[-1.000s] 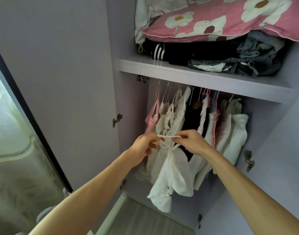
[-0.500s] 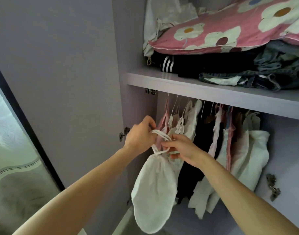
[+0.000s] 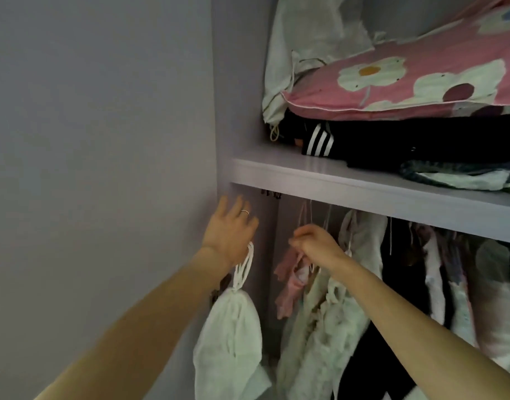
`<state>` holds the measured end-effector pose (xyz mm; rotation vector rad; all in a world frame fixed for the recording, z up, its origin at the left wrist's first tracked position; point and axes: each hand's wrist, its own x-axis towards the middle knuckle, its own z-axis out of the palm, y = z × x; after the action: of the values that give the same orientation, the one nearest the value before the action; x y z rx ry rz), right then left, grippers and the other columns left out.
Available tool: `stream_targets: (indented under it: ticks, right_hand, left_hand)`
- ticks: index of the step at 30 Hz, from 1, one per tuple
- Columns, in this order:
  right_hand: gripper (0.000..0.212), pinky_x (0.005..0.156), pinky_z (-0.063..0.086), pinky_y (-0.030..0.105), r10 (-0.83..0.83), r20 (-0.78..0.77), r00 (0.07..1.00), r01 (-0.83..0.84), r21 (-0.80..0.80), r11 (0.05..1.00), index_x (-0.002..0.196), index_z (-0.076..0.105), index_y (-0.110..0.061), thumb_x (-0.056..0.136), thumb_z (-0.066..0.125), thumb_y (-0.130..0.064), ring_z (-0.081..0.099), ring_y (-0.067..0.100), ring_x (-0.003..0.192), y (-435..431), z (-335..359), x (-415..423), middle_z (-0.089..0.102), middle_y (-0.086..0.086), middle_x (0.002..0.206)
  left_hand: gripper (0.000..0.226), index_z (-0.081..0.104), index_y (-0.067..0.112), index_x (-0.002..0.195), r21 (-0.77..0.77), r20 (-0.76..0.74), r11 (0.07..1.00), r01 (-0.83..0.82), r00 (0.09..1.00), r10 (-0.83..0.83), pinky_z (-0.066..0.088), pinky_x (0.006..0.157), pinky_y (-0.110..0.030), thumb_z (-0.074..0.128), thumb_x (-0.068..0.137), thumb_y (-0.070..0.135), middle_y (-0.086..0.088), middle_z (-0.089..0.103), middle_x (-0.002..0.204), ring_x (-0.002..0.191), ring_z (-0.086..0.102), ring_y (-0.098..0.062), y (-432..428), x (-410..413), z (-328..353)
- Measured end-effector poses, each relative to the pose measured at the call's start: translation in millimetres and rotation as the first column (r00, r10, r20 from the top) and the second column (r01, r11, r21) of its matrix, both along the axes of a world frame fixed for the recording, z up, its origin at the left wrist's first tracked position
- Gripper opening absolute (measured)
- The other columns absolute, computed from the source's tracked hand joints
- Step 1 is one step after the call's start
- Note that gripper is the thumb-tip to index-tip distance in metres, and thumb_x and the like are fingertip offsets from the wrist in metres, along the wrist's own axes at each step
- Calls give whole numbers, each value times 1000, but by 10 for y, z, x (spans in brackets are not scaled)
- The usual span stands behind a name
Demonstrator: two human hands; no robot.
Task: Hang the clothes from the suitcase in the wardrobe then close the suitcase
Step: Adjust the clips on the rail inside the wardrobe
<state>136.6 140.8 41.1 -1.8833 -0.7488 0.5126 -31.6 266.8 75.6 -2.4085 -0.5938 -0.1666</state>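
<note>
The hands are no longer working together on the straps as they were half a second ago. The left hand [image 3: 230, 226] is now carrying the white garment [image 3: 230, 342] alone and is reaching up, fingers spread wide, toward the underside of the shelf [image 3: 363, 186] at the far left of the wardrobe. The straps [image 3: 245, 264] are hanging from beneath its palm (probably looped over the thumb, which is hidden). The right hand [image 3: 314, 243] is letting that garment go to the left. It is sitting with fingers curled narrow at the top of the pink garment [image 3: 288, 284], seemingly pinching its hanger [image 3: 305, 212] – exactly what it is gripping is hard to tell. The head is also tilting upward, so the shelf and its load are filling more of the view.

For the task, this is looking like the placing step: the white garment is dangling just left of the hung clothes, not yet on the rail, and the left hand is apparently feeling for a free spot near the dark clips [image 3: 271, 193]. The suitcase is not showing, so closing it is still waiting.

No writing is readable anywhere. The folded black garment [image 3: 318, 141] on the shelf is showing three white stripes but no legible name – and the pink floral pillow [image 3: 406, 88] above it is carrying only its flower print.
</note>
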Motion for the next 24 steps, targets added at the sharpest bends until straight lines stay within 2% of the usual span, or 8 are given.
stream_targets:
  ticks: [2, 5, 7, 12, 16, 19, 22, 24]
  right_hand:
    - [36, 96, 51, 42, -25, 36, 999, 26, -24, 999, 117, 58, -20, 84, 70, -28, 63, 23, 104, 325, -79, 246, 66, 4, 111]
    - [60, 86, 53, 40, -41, 126, 991, 52, -81, 995, 131, 51, -10, 78, 68, -32, 62, 27, 100, 821, -268, 626, 63, 10, 112]
    - [72, 93, 54, 42, -53, 160, 986, 69, -98, 993, 144, 39, -8, 81, 66, -30, 61, 32, 113, 1113, -360, 857, 59, 13, 126]
    - [86, 99, 52, 47, -132, 193, 972, 139, -23, 990, 156, 13, -17, 86, 54, -45, 57, 34, 121, 1710, -583, 1288, 53, 12, 138]
    - [82, 98, 52, 48, -287, 114, 951, 269, 146, 952, 157, 5, -20, 95, 50, -48, 59, 35, 119, 2057, -672, 1544, 47, 16, 146]
    - [68, 96, 53, 49, -317, 56, 947, 292, 268, 918, 154, 15, -28, 97, 45, -48, 62, 33, 114, 2152, -660, 1612, 52, 12, 143]
    - [51, 102, 49, 48, -332, 56, 941, 293, 350, 890, 148, 36, -20, 100, 46, -36, 60, 30, 116, 2243, -631, 1650, 53, 8, 142]
    - [39, 103, 48, 43, -362, 34, 932, 319, 401, 859, 137, 52, -15, 100, 50, -27, 61, 25, 108, 2247, -566, 1619, 59, 7, 135]
  left_hand:
    - [57, 27, 19, 154, 71, -19, 996, -46, 999, 47, -5, 117, -62, 38, 102, 40, -19, 18, 162, 152, 3, -34, 200, 133, -35]
    - [59, 28, 16, 154, 135, 52, 983, -128, 991, 122, -18, 114, -60, 32, 102, 44, -20, 20, 161, 152, 2, -36, 453, 329, -154]
    - [62, 29, 12, 154, 208, 86, 965, -161, 985, 146, -24, 110, -60, 26, 102, 47, -22, 20, 161, 150, 1, -40, 595, 420, -237]
    - [67, 25, 6, 155, 383, 127, 906, -182, 981, 144, -13, 114, -65, 20, 103, 48, -30, 3, 161, 145, -10, -53, 814, 576, -574]
    - [66, 34, 8, 152, 446, 170, 876, -185, 978, 120, -7, 115, -66, 22, 101, 49, -27, 17, 160, 145, -6, -53, 895, 652, -649]
    - [66, 34, 11, 152, 472, 179, 861, -189, 977, 116, -5, 116, -65, 22, 100, 50, -26, 17, 161, 146, -4, -52, 900, 656, -638]
    - [67, 32, 11, 153, 481, 187, 858, -183, 977, 103, -3, 117, -64, 21, 100, 50, -28, 12, 161, 146, -4, -53, 890, 633, -655]
    - [67, 30, 10, 153, 476, 192, 861, -177, 977, 95, -3, 118, -64, 21, 101, 50, -28, 9, 161, 146, -5, -53, 876, 625, -656]
